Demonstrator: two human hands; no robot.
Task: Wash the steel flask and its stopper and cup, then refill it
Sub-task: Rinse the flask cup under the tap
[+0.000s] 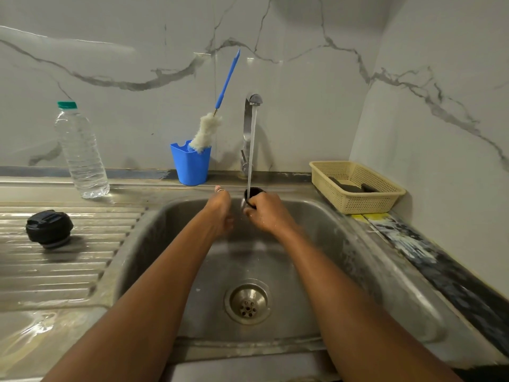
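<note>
My right hand [268, 213] grips a dark cup [252, 193] and holds it mouth-up under the running tap [252, 102], so the stream falls into it. Most of the cup is hidden by my fingers. My left hand [220, 210] is beside it over the sink [165, 216], fingers loosely curled, holding nothing that I can see. The black stopper [49, 228] lies on the wet draining board [68, 271] at the left. The steel flask is out of view.
A clear plastic water bottle [81, 153] with a green cap stands at the back left. A blue holder [190, 164] with a blue-handled bottle brush [217, 106] is beside the tap. A beige basket [358, 186] with dark scrub pads sits at the right.
</note>
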